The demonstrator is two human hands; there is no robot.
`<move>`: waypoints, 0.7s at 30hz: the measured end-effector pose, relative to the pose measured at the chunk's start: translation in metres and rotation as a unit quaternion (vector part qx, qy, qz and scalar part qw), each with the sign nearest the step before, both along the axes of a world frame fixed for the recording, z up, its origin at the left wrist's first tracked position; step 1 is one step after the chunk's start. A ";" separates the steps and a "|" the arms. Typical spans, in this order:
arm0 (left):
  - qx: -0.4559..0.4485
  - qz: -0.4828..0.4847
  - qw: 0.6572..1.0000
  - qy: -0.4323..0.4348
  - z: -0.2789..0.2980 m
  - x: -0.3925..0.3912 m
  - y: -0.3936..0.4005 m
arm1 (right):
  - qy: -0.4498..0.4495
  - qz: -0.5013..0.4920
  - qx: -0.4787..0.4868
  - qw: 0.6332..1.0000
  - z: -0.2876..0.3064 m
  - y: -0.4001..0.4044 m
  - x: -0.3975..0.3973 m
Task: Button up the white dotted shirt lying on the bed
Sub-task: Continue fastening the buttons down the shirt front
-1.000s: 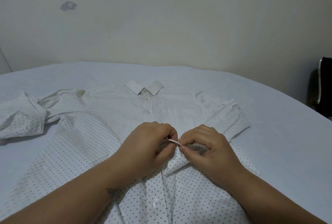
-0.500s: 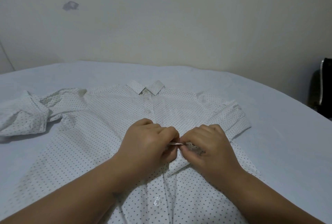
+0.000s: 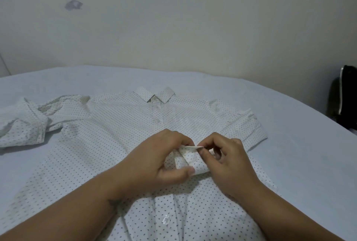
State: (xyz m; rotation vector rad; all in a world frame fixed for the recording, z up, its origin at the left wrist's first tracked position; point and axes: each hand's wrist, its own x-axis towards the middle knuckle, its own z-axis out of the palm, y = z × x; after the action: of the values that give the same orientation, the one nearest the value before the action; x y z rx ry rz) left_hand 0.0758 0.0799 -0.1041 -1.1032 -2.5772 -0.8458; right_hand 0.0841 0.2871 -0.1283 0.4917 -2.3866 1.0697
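The white dotted shirt [image 3: 100, 140] lies front-up on the bed, collar [image 3: 154, 94] toward the wall. At mid-chest my left hand [image 3: 160, 161] and my right hand [image 3: 228, 159] both pinch the front placket [image 3: 190, 158], which is lifted and folded up between them. My left thumb presses its lower edge while my right fingertips hold its top edge. A clear button [image 3: 165, 219] shows lower down on the placket, near me. Another small button [image 3: 158, 120] sits fastened below the collar. Whatever button lies between my fingers is hidden.
The pale blue bedsheet [image 3: 289, 144] spreads around the shirt. The left sleeve [image 3: 21, 123] is bunched at the left; the right sleeve cuff [image 3: 249, 125] is folded beside my right hand. A dark object [image 3: 343, 94] stands past the bed's right edge. A plain wall rises behind.
The hands, pressed tightly together before, have parted slightly. The placket now stands up as a visible fold between them, and my left thumb has dropped beneath it.
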 end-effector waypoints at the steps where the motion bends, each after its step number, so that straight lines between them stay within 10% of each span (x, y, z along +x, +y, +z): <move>1: -0.009 -0.003 0.999 -0.033 0.000 0.000 -0.001 | -0.011 0.003 -0.011 1.000 0.000 0.001 -0.001; 7: -0.020 0.021 0.995 0.097 -0.003 0.001 0.006 | -0.017 0.019 0.004 1.000 -0.001 -0.001 0.002; 21: -0.023 0.001 0.999 -0.033 -0.003 0.002 0.000 | 0.059 0.172 0.179 0.967 0.005 -0.002 0.006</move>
State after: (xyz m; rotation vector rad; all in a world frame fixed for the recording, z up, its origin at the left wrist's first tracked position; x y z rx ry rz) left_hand 0.0782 0.0800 -0.1074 -1.1036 -2.6637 -0.8385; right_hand 0.0900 0.2849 -0.1236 1.0987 -2.4478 0.7122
